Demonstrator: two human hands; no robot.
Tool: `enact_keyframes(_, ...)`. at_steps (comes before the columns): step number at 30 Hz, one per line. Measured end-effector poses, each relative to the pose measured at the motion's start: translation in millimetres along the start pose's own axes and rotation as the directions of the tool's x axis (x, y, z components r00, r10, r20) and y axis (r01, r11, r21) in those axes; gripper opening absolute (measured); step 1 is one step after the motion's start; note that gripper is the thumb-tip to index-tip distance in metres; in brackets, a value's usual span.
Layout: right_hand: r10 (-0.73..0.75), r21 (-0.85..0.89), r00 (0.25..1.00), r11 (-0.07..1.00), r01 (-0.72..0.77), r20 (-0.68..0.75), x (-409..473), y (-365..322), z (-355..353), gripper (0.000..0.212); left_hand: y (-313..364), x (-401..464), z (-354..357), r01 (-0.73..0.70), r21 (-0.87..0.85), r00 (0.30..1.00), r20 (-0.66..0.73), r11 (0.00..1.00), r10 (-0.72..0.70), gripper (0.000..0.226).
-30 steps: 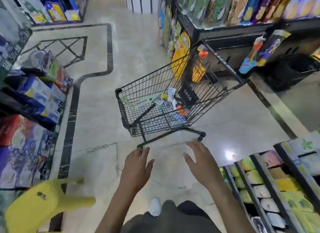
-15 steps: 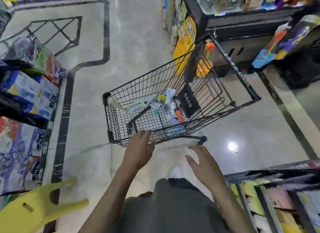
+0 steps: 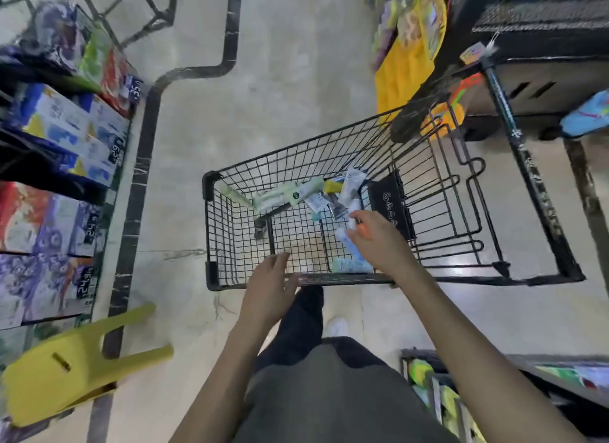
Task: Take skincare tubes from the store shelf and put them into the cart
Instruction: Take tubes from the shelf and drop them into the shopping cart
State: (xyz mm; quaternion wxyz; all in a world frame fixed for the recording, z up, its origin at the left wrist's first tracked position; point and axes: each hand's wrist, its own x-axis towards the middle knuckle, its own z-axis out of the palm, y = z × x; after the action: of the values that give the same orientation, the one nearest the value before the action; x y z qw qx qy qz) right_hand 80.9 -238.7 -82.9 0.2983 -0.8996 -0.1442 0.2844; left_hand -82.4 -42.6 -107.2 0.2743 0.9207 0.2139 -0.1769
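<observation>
Pale polished floor with a dark inlaid border line. Standing on it: a black wire cart at centre, a yellow plastic stool tipped over at lower left, stacked printed boxes along the left edge (price tags on their fronts), dark store shelf at upper right.

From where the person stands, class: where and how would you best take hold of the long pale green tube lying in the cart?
Grip the pale green tube around its middle, reaching down through the cart's open top. It lies flat and slanted on the wire floor, apart from the cluttered tubes under the right hand, so its long sides look free for a pinch.
</observation>
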Motion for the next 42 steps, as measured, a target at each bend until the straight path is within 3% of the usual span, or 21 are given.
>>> enact_keyframes(7,0.042,-0.162,0.986,0.987,-0.016,0.161,122,4,30,0.045,-20,130,0,0.084,-0.053,0.986,0.150,0.995,-0.076,0.056)
enact_keyframes(9,0.030,-0.225,0.977,0.974,0.019,0.211,158,6,43,0.045,-31,170,5,0.172,-0.115,0.974,0.168,0.978,-0.152,0.055)
enact_keyframes(11,0.040,-0.260,0.965,0.965,0.030,0.259,195,13,57,0.046,-42,210,13,0.321,-0.298,0.942,0.203,0.899,-0.269,0.052)
enact_keyframes(14,0.009,-0.336,0.949,0.936,0.103,0.316,256,28,82,0.053,-64,272,32,0.535,-0.577,0.843,0.313,0.617,-0.438,0.046)
enact_keyframes(16,-0.028,-0.379,0.932,0.909,0.175,0.362,297,39,99,0.056,-79,313,44,0.632,-0.709,0.729,0.408,0.312,-0.549,0.034)
enact_keyframes(18,-0.055,-0.430,0.911,0.869,0.245,0.408,334,53,118,0.059,-90,348,54,0.627,-0.779,0.645,0.514,0.008,-0.566,0.027)
enact_keyframes(20,-0.105,-0.472,0.892,0.818,0.329,0.440,365,68,136,0.062,-101,377,64,0.581,-0.799,0.618,0.556,-0.155,-0.555,0.022)
enact_keyframes(24,-0.193,-0.558,0.841,0.670,0.489,0.505,397,88,162,0.063,-126,421,87,0.527,-0.775,0.560,0.625,-0.348,-0.545,0.015)
enact_keyframes(29,-0.276,-0.636,0.794,0.482,0.602,0.541,419,104,186,0.067,-139,445,101,0.467,-0.747,0.504,0.664,-0.473,-0.551,0.022)
enact_keyframes(35,-0.240,-0.711,0.792,0.349,0.610,0.562,422,96,191,0.049,-140,446,109,0.468,-0.767,0.494,0.639,-0.440,-0.590,0.015)
enact_keyframes(39,-0.310,-0.673,0.800,0.432,0.600,0.514,417,96,182,0.046,-138,433,114,0.487,-0.781,0.493,0.615,-0.391,-0.616,0.017)
enact_keyframes(42,-0.281,-0.572,0.829,0.615,0.543,0.484,402,92,168,0.050,-136,410,114,0.492,-0.812,0.525,0.565,-0.315,-0.637,0.021)
